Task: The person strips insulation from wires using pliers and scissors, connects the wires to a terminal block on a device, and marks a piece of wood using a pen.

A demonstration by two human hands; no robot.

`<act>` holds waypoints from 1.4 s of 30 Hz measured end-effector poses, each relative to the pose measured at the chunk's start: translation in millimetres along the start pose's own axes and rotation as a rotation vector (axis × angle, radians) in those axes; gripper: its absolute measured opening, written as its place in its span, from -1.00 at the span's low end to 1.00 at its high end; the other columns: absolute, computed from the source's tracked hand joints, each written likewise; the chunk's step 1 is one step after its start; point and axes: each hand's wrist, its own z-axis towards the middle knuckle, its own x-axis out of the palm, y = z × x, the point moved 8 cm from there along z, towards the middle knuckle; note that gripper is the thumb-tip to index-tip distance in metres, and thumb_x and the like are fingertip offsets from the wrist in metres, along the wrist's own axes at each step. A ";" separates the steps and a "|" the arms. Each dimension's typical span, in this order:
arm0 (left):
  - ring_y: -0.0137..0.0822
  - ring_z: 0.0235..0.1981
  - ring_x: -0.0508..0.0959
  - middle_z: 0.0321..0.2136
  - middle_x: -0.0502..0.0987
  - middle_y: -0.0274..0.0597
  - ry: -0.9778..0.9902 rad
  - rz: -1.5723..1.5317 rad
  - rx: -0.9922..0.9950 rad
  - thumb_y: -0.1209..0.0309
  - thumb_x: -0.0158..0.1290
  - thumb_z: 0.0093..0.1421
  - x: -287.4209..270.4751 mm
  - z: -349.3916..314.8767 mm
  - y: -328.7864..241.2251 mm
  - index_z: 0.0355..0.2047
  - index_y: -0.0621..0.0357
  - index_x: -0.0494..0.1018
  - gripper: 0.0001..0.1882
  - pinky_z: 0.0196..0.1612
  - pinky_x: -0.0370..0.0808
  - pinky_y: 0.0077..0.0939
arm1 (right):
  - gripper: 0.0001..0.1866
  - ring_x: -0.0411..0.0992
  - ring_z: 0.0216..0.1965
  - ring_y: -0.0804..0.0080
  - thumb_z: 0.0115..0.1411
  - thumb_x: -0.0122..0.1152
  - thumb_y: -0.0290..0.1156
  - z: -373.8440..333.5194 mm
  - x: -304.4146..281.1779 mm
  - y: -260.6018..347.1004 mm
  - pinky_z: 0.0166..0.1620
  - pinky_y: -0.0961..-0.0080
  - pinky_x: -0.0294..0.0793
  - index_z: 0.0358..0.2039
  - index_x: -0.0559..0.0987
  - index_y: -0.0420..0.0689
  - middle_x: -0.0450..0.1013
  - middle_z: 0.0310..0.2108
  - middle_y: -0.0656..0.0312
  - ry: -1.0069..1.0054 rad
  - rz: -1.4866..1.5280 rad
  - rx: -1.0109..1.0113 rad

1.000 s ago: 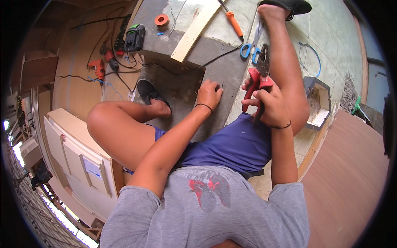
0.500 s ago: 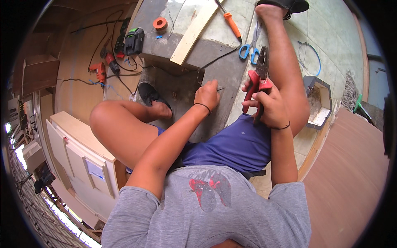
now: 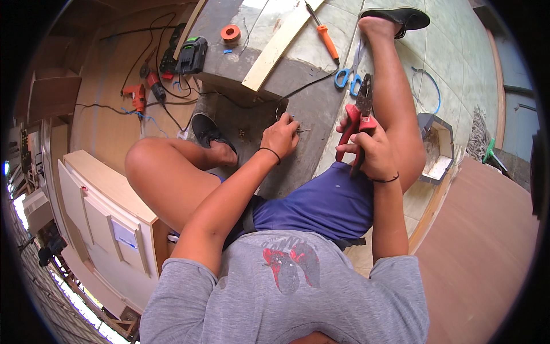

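My right hand [image 3: 375, 150] is wrapped around the red handles of a pair of pliers [image 3: 356, 120], whose dark jaws point up and away from me. Over the grey concrete, my left hand [image 3: 279, 139] is closed in a pinch. A thin wire-like piece [image 3: 303, 131] sticks out on its right side; its kind is hard to make out. Just beyond the pliers, blue-handled scissors [image 3: 348, 79] lie on the ledge. An orange-handled soldering iron [image 3: 326, 41] rests beside them, its black cord running left across the concrete.
A pale wooden strip [image 3: 281, 49], an orange spool [image 3: 230, 33] and a black battery pack [image 3: 192, 55] lie on the ledge. Corded red power tools [image 3: 136, 97] are at the left. An open dark box [image 3: 440, 146] stands right of my leg, near a brown board [image 3: 481, 229].
My left hand has shifted slightly left and nearer to me, still pinching. The pliers stay in my right hand almost unmoved. The whole view has tilted a little.
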 end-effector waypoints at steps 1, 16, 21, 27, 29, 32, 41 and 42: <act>-0.07 -0.38 0.56 -0.32 0.46 -0.20 0.004 0.015 0.027 0.44 0.06 -0.01 -0.3 -0.4 -1.2 -0.35 0.06 0.51 -0.83 -0.33 0.51 -0.17 | -0.48 0.42 -0.11 0.37 0.06 -0.09 -0.64 -0.1 1.6 0.1 -0.24 0.50 0.64 0.10 0.29 -0.33 0.37 -0.13 0.10 -0.003 0.010 -0.001; -0.36 -0.47 0.59 -0.50 0.59 -0.06 0.077 -0.417 -0.215 0.33 0.10 0.16 -45.7 37.5 -15.3 -0.29 0.24 0.57 -0.77 -0.36 0.47 -0.52 | -0.51 0.39 -0.19 0.50 0.05 -0.03 -0.61 1.7 -7.9 -12.2 -0.25 0.54 0.54 0.06 0.32 -0.24 0.37 -0.18 0.18 0.016 0.003 -0.024; -0.65 -0.57 0.33 -0.61 0.42 -0.46 0.214 -0.688 -0.321 0.33 0.09 0.21 -120.6 39.2 -43.8 -0.29 0.30 0.57 -0.76 -0.50 0.26 -0.73 | -0.54 0.41 -0.12 0.31 0.05 -0.01 -0.59 -1.2 9.9 9.1 -0.08 0.37 0.43 0.04 0.33 -0.27 0.41 -0.16 0.08 0.039 -0.402 -0.314; -0.66 -0.58 0.30 -0.62 0.42 -0.46 0.343 -0.870 -0.343 0.32 0.10 0.18 -184.7 24.1 -76.5 -0.32 0.29 0.57 -0.76 -0.53 0.19 -0.74 | -0.43 0.35 -0.03 -0.02 -0.07 0.20 -0.61 -36.3 40.9 94.1 0.02 0.22 0.35 0.04 0.37 -0.25 0.38 -0.10 -0.04 -0.124 -1.279 -0.782; -0.65 -0.52 0.37 -0.56 0.50 -0.42 0.367 -0.963 -0.353 0.33 0.09 0.19 -192.9 12.2 -76.2 -0.32 0.29 0.57 -0.76 -0.47 0.27 -0.74 | -0.42 0.33 0.01 -0.02 -0.07 0.18 -0.64 -39.3 55.8 108.0 0.05 0.21 0.31 0.05 0.36 -0.23 0.36 -0.07 -0.03 -0.082 -1.347 -0.831; -0.60 -0.37 0.48 -0.43 0.59 -0.29 0.375 -1.106 -0.348 0.37 0.09 0.19 -196.0 -2.5 -76.1 -0.34 0.31 0.57 -0.79 -0.26 0.37 -0.73 | -0.41 0.30 0.05 -0.01 -0.07 0.16 -0.67 -40.7 73.9 115.4 0.08 0.19 0.27 0.07 0.36 -0.22 0.34 -0.03 -0.02 -0.053 -1.465 -0.896; -0.69 -0.63 0.28 -0.65 0.33 -0.48 0.351 -1.074 -0.333 0.36 0.09 0.18 -199.3 -11.1 -77.7 -0.36 0.30 0.54 -0.79 -0.55 0.26 -0.77 | -0.40 0.35 -0.03 0.07 -0.16 0.25 -0.62 -53.0 102.0 119.5 0.02 0.22 0.35 0.00 0.40 -0.25 0.38 -0.12 0.05 -0.033 -1.528 -1.017; -0.72 -0.72 0.21 -0.73 0.24 -0.56 0.346 -1.059 -0.330 0.34 0.09 0.18 -200.5 -11.6 -76.5 -0.36 0.30 0.53 -0.78 -0.66 0.21 -0.79 | -0.40 0.35 -0.04 0.08 -0.16 0.25 -0.62 -53.2 103.4 119.1 0.01 0.22 0.34 0.00 0.40 -0.24 0.38 -0.13 0.06 -0.037 -1.529 -1.026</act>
